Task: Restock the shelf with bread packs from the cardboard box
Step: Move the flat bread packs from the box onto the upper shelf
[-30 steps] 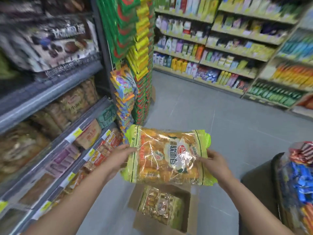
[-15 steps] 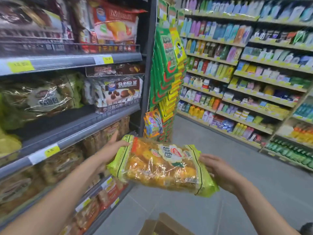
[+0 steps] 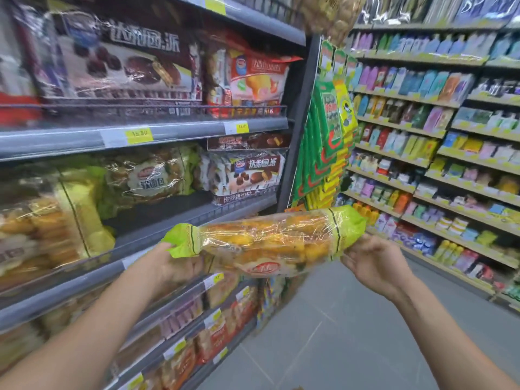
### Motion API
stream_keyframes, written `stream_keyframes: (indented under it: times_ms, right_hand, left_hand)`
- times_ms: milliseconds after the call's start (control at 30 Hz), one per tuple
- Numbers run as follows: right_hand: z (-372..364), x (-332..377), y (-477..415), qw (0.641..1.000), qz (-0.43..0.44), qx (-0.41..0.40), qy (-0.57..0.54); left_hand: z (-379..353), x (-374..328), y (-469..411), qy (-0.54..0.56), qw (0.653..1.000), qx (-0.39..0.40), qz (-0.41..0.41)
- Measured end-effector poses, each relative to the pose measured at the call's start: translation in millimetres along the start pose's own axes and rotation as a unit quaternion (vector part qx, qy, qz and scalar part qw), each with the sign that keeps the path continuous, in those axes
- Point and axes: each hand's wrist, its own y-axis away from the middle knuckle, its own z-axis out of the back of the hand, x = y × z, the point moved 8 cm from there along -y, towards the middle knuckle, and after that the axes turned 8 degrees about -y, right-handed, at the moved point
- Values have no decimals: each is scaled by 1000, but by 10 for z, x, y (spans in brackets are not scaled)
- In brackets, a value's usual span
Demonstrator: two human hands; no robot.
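At far left, stocked bread packs [image 3: 42,229] in clear wrap with yellow-green ends stand on the grey middle shelf [image 3: 70,288] of a shop aisle, blurred at the frame's edge. Another soft-bread pack [image 3: 152,175] leans further back on the same shelf, with a dark stretch of bare shelf in front of it. Above, behind a wire rail, sits a large chocolate pie pack [image 3: 121,60], and a yellow price tag [image 3: 138,135] is fixed to the shelf edge beneath it.

The person's left hand [image 3: 180,268] reaches up from the lower left, its grip closed on the crimped green left end of a bread pack [image 3: 267,243]. The pack is held level in the air, lengthwise across the centre of the view, just in front of the middle shelf's edge, its red label showing on the underside. Behind it on the shelf are boxed chocolate pies [image 3: 247,170].

The right hand [image 3: 374,263] cups the pack's right end, fingers curled against the wrapper, so that grip too holds the pack. Above the pack, strips of green and yellow hanging packets [image 3: 329,130] cover the rack's end post. At right, across the grey tiled floor [image 3: 337,333], long shelves of bottles [image 3: 422,122] line the far side of the aisle.
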Motion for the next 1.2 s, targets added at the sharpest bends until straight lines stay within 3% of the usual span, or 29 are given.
stream_keyframes:
  times_ms: [133,233,333,433,567,733,867,1033,1200]
  right_hand:
    - [-354,47,-172,963,113,12,243]
    - [-482,34,-293,945,133,-9,299]
    - [-637,12,-365,925,156,-36,344]
    - [-782,-99,-435,930,151,-53,331]
    - [-777,-200,-564,931,159,-98,315]
    - [-978,-258,-563,924,159,-118,327]
    - [-971,-452,-649,933,117,-149,304]
    - [-1012,-623,-838,943,80,-144,290]
    - [-1185,-653,-1070,946,69,-116,295]
  left_hand:
    - [726,49,-273,53,996,-71,17]
    - [847,66,-319,73,996,-24,46]
    - [958,117,-236,60,993,-32,96]
    - [1069,116,-198,42,994,-8,105]
    - [1382,107,-45,-100,987,-79,93]
    - [1675,-39,155,-263,950,-164,42]
    - [1635,-197,300,-400,895,-194,-44]
    - [1515,-177,307,-419,883,-186,-105]
    - [1539,-261,217,-389,867,-262,-170]
